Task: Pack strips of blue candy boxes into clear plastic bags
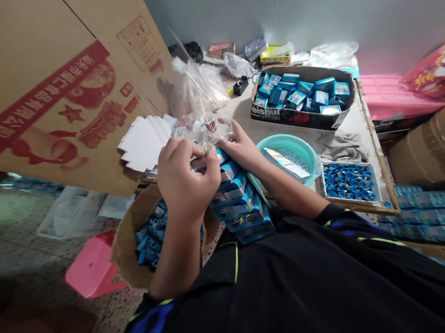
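A row of overlapping blue packets (241, 207) runs from between my hands down to my lap. My left hand (187, 175) is closed at the top of this row, thumb and fingers pinched together on the uppermost packet. Across from it, my right hand (240, 146) has its thumb and fingers closed on crinkled clear plastic (214, 130) just above the packets. A small red and white item shows through the plastic. The exact contact under the fingers is partly hidden.
Blue small boxes fill a black carton (305, 118) at the back. Nearer stand a turquoise basin (311, 152) and a white tray (376, 185) of blue pieces. White cards (144, 143), a large cardboard box (59, 88) and a pink stool (92, 267) are at left.
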`<state>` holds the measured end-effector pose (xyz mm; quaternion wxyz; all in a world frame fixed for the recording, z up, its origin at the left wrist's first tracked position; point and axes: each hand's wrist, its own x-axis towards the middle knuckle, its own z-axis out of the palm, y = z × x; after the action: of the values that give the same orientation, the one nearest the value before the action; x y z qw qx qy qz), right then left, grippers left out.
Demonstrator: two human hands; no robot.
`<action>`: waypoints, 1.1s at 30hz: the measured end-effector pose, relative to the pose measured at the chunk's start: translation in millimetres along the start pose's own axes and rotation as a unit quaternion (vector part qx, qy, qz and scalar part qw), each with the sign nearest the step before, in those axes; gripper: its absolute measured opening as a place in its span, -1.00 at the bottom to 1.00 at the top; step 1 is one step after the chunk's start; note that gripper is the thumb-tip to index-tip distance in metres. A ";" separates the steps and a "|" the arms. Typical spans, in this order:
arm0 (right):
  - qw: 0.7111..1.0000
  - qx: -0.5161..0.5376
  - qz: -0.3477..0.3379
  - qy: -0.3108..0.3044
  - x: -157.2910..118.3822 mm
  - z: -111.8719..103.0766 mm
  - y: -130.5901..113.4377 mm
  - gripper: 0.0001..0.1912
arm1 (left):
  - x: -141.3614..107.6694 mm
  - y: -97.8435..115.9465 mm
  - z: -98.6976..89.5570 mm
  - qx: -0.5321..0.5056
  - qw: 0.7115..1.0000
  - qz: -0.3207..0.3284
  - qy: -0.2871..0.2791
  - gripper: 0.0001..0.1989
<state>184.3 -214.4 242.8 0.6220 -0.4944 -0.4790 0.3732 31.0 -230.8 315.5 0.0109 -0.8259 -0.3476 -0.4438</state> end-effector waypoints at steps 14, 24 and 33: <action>0.988 0.118 0.061 0.075 -18.8 14.1 7.7 -0.22 | -36.8 -13.4 -6.1 -0.010 0.993 0.113 0.024 -0.85; 0.983 0.165 0.075 0.012 -40.0 5.3 3.4 -0.35 | -73.1 -44.3 31.4 -0.514 0.775 -0.355 0.098 -0.19; 0.993 0.105 0.019 0.045 -51.2 -5.6 17.5 -0.54 | -96.1 -23.9 45.5 -0.553 0.743 -0.377 -0.026 -0.22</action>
<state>176.4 -259.8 213.9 0.6841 -0.4517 -0.3995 0.4104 15.1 -252.1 209.8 -0.6249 -0.4997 -0.3245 -0.5045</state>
